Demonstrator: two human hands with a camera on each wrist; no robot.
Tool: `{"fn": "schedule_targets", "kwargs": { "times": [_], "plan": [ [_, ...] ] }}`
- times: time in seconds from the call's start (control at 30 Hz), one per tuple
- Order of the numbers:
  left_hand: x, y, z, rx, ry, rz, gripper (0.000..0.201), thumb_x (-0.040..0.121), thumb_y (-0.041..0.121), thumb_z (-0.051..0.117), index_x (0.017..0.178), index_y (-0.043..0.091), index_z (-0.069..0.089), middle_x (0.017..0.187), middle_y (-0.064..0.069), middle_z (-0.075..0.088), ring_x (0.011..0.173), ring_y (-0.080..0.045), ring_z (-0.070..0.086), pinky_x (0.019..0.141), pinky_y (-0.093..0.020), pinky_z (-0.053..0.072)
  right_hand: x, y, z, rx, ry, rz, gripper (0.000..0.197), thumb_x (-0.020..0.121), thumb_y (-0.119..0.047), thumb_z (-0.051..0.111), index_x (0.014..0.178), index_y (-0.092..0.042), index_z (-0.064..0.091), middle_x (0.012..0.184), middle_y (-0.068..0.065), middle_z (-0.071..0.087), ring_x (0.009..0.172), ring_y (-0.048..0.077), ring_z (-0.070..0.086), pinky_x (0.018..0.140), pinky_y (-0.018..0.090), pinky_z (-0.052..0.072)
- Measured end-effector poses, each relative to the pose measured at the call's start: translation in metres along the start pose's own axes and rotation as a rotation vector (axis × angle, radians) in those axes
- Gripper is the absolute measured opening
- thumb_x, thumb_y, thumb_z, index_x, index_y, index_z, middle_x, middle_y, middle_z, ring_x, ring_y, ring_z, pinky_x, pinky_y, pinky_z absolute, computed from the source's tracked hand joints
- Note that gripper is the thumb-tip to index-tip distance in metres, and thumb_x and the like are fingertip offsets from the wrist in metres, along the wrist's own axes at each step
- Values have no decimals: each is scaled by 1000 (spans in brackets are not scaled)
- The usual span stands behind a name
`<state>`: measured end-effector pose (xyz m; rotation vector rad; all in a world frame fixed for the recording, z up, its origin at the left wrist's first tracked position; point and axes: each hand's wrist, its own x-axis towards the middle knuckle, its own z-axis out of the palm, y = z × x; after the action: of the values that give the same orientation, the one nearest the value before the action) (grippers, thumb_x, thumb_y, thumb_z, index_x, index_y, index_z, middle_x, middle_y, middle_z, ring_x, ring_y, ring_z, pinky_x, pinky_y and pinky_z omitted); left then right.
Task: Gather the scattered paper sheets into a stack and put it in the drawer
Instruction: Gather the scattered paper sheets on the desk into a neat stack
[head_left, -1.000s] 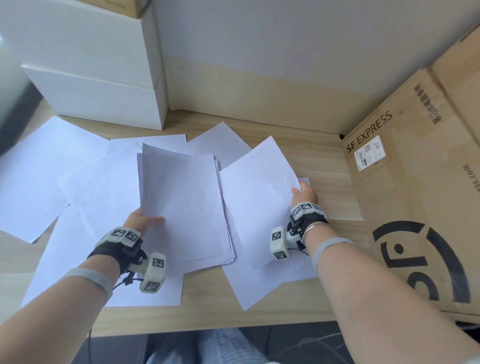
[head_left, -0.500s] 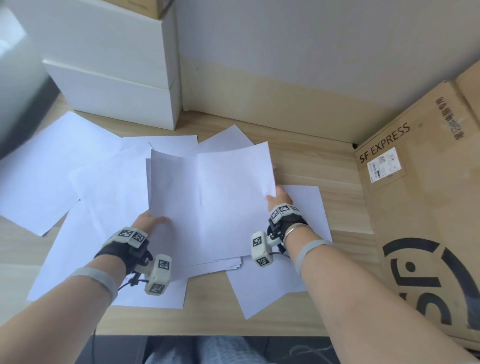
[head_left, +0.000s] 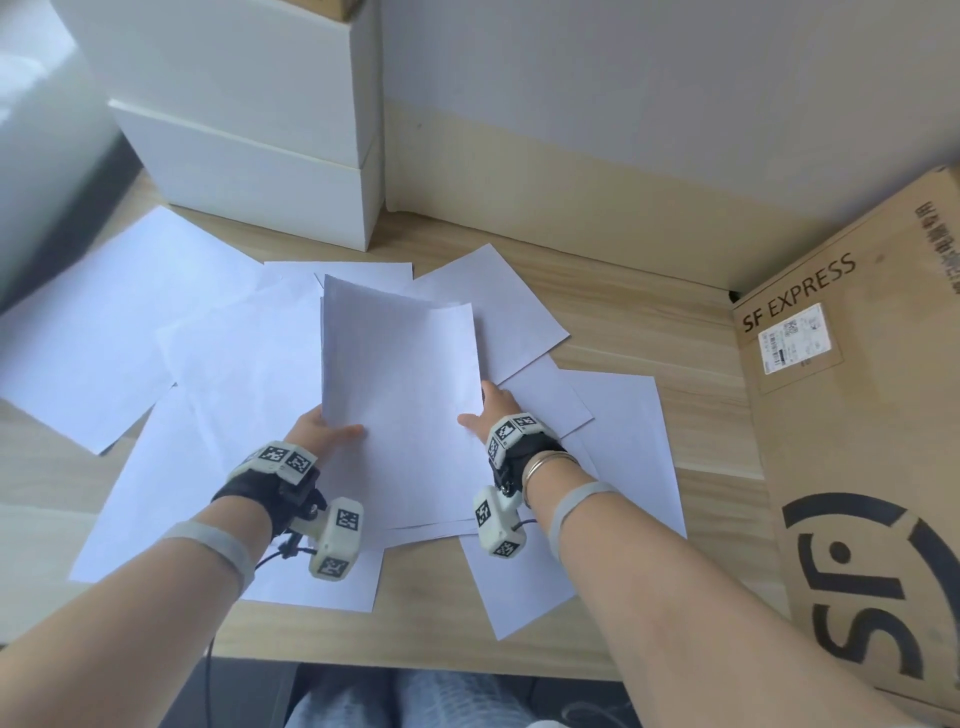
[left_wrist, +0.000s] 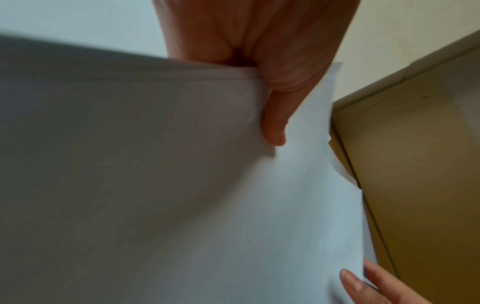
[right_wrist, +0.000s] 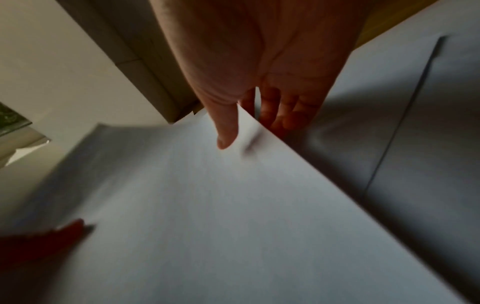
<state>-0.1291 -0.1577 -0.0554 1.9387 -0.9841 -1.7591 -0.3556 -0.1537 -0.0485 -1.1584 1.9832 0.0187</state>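
Our left hand (head_left: 322, 431) pinches the stack (head_left: 400, 395) at its left edge, thumb on top and fingers (left_wrist: 197, 51) tucked beneath, while our right hand (head_left: 493, 410) clamps the top sheet at the right edge, fingers (right_wrist: 283, 115) under it. Loose sheets (head_left: 104, 332) spread around on the counter (head_left: 649, 332), white boxes (head_left: 249, 171) behind them and a cardboard box (head_left: 857, 441) at right. Half a second ago that sheet lay crosswise over the pile; now it sits squared on it

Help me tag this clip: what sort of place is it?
Likely an office or storeroom desk: white paper sheets spread on a wooden desktop, stacked white boxes and an SF Express shipping carton against the wall.
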Motion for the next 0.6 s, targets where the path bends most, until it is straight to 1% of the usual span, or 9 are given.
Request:
{"fn": "schedule_targets", "kwargs": {
  "times": [0.07, 0.2, 0.3, 0.33, 0.4, 0.47, 0.5, 0.53, 0.6],
  "plan": [
    [-3, 4, 0, -24, -16, 46, 35, 83, 6, 67, 117, 6, 57, 110, -22, 64, 94, -33, 60, 97, -56, 46, 2, 6, -1, 73, 36, 2, 69, 90, -31, 57, 147, -15, 22, 147, 13, 31, 133, 31, 39, 110, 39, 34],
    [-12, 28, 0, -103, -59, 178, 22, 84, 1, 64, 104, 8, 58, 114, -26, 63, 97, -32, 59, 99, -56, 44, -1, 5, -15, 471, 132, -71, 61, 85, -25, 65, 138, -8, 39, 138, 11, 52, 126, 26, 51, 110, 39, 38],
    [-20, 54, -3, -170, -61, 275, 17, 81, -2, 65, 88, 13, 62, 87, -10, 69, 92, -32, 60, 98, -55, 46, -11, -8, -42, 677, 255, -173, 35, 84, -3, 65, 115, 7, 53, 123, 27, 60, 108, 35, 61, 101, 44, 45],
    [-22, 62, -4, -181, -55, 302, 18, 80, -2, 67, 85, 15, 63, 82, -5, 69, 90, -32, 61, 98, -54, 46, -14, -13, -51, 733, 276, -207, 31, 84, 4, 62, 113, 9, 55, 120, 27, 62, 100, 30, 63, 96, 38, 49],
    [-30, 81, -9, -188, -29, 364, 21, 71, 5, 76, 83, 17, 63, 85, -5, 67, 93, -32, 61, 97, -52, 47, -27, -26, -75, 771, 286, -281, 32, 85, 9, 58, 117, 8, 55, 110, 15, 66, 83, 16, 64, 78, 18, 51],
    [-39, 99, -14, -198, 10, 423, 25, 65, 12, 80, 82, 20, 63, 87, -3, 66, 94, -31, 62, 96, -49, 49, -39, -37, -94, 771, 257, -335, 32, 86, 10, 57, 118, 9, 56, 100, 4, 65, 70, 4, 64, 60, 3, 47],
    [-43, 107, -16, -198, 25, 451, 25, 68, 11, 80, 82, 22, 63, 87, -2, 66, 94, -31, 62, 96, -48, 49, -43, -42, -102, 764, 258, -354, 32, 86, 10, 57, 117, 10, 56, 102, 5, 64, 73, 7, 64, 60, 3, 47],
    [-47, 114, -18, -195, 33, 485, 24, 71, 9, 78, 82, 23, 62, 87, 0, 65, 95, -30, 62, 96, -47, 50, -46, -46, -108, 760, 261, -369, 31, 85, 9, 59, 116, 10, 58, 108, 10, 65, 82, 13, 63, 66, 8, 48],
    [-54, 123, -20, -185, 42, 545, 24, 73, 9, 77, 83, 25, 62, 86, 4, 66, 95, -28, 63, 97, -44, 50, -52, -51, -115, 780, 260, -381, 30, 84, 6, 63, 114, 9, 60, 117, 20, 65, 95, 17, 59, 80, 22, 45]
  ]
}}
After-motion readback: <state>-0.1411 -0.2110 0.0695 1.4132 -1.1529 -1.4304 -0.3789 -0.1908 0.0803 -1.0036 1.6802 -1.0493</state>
